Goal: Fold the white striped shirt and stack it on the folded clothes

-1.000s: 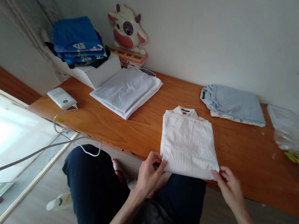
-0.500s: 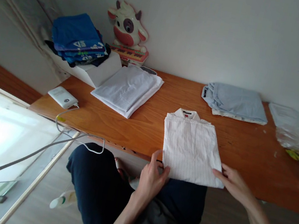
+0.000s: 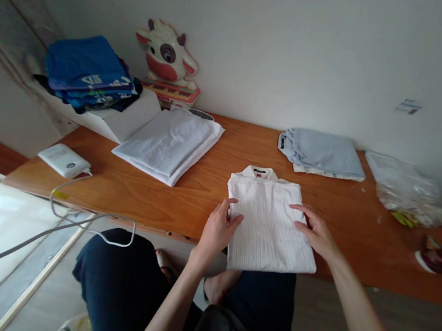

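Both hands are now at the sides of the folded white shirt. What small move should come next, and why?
Probably slide both hands under the edges and lift. The folded white striped shirt lies squared with its collar at the far end. The left hand touches its left edge and the right hand rests on its right side. Its near edge hangs slightly over the wooden table, so it can be gripped from below.

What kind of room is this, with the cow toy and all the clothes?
Probably a room at home. A wooden desk against the wall holds folded piles of clothes, a cow-shaped toy keyboard, and a folded striped shirt under the left hand and right hand.
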{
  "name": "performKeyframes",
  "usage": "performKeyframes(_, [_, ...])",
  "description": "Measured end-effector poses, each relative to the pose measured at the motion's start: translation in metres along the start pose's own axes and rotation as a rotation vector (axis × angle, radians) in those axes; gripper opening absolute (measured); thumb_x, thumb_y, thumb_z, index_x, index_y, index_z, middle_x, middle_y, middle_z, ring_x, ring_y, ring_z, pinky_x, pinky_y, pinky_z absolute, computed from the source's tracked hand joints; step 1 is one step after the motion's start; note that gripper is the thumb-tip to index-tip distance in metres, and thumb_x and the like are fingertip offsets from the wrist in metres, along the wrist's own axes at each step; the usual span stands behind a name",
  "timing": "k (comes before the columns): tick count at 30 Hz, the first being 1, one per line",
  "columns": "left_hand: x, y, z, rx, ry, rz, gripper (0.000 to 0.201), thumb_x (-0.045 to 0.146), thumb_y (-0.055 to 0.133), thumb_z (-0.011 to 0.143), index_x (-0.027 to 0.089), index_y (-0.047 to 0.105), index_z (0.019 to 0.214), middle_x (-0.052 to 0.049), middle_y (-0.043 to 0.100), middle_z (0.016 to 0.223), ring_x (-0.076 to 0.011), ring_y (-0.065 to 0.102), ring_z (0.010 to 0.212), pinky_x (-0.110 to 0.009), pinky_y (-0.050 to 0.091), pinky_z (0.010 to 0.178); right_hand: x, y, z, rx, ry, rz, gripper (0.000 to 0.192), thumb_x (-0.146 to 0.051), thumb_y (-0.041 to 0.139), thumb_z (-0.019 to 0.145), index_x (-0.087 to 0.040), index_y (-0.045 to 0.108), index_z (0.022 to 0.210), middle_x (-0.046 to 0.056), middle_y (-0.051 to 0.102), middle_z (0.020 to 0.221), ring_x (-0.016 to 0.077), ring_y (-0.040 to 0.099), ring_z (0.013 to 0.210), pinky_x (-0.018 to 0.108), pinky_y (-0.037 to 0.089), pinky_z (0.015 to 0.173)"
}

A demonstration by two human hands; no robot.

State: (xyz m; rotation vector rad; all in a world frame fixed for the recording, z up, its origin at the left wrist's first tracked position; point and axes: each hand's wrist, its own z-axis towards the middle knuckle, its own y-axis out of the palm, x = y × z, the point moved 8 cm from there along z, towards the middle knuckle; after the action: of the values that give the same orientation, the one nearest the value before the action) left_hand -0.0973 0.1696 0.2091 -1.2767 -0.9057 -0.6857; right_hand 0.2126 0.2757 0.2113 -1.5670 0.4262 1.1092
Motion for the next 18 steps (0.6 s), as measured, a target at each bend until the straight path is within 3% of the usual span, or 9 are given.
performKeyframes(5, [-0.001,0.004,0.032,-0.093,0.149,-0.013,0.056,0.007,0.059,0.092,0.027,0.061,0.145,-0.007,0.072,0.125,-0.0199,0.069,0.093,-0.039,0.056,0.096,0.0,0.002,0.012,-0.069,0.045,0.094,0.076,-0.029,0.07,0.086,-0.036,0.054,0.16,0.002,0.061,0.159,0.0325,0.062,0.139,0.055,0.045,0.124])
performKeyframes(7, [-0.003,0.003,0.037,-0.088,0.164,-0.011,0.061,0.006,0.059,0.091,0.025,0.059,0.148,-0.01,0.069,0.138,-0.024,0.071,0.11,-0.043,0.056,0.105,0.0,0.003,0.019,-0.066,0.019,0.091,0.08,-0.025,0.069,0.085,-0.034,0.051,0.163,0.003,0.056,0.164,0.0331,0.056,0.147,0.056,0.038,0.129])
performKeyframes(10, [0.0,-0.003,0.038,0.01,0.136,0.087,0.065,0.011,0.061,0.095,0.026,0.051,0.157,-0.013,0.056,0.16,-0.0331,0.062,0.14,-0.053,0.053,0.115,0.006,0.003,0.035,-0.044,0.032,0.095,0.079,-0.026,0.073,0.081,-0.033,0.056,0.158,0.005,0.054,0.166,0.0329,0.053,0.15,0.057,0.035,0.131])
performKeyframes(12, [0.011,-0.006,0.032,0.112,0.115,0.188,0.064,0.017,0.061,0.099,0.028,0.047,0.161,-0.013,0.037,0.176,-0.039,0.05,0.152,-0.061,0.05,0.118,0.01,-0.011,0.046,0.099,0.066,0.166,0.068,-0.033,0.077,0.08,-0.033,0.064,0.147,0.006,0.059,0.16,0.0321,0.057,0.144,0.057,0.041,0.126])
performKeyframes(14, [0.035,-0.001,0.021,0.185,0.144,0.219,0.056,0.024,0.06,0.103,0.029,0.05,0.158,-0.012,0.026,0.181,-0.0406,0.039,0.16,-0.066,0.044,0.123,0.011,-0.037,0.052,0.383,0.08,0.383,0.046,-0.045,0.075,0.085,-0.032,0.07,0.128,0.006,0.067,0.148,0.0293,0.063,0.134,0.055,0.049,0.118])
performKeyframes(16, [0.069,0.019,0.008,0.146,0.235,0.124,0.044,0.028,0.056,0.108,0.028,0.056,0.152,-0.01,0.032,0.179,-0.0351,0.035,0.164,-0.062,0.038,0.13,0.009,-0.051,0.056,0.63,0.058,0.723,0.03,-0.055,0.067,0.089,-0.03,0.069,0.105,0.007,0.075,0.126,0.0263,0.068,0.119,0.05,0.057,0.108])
performKeyframes(18, [0.107,0.054,-0.009,0.008,0.345,-0.029,0.042,0.031,0.049,0.111,0.029,0.056,0.153,-0.007,0.041,0.175,-0.0281,0.035,0.164,-0.055,0.037,0.133,-0.001,-0.044,0.066,0.722,0.029,1.055,0.03,-0.058,0.06,0.091,-0.029,0.062,0.088,0.007,0.074,0.101,0.0241,0.07,0.103,0.045,0.062,0.095])
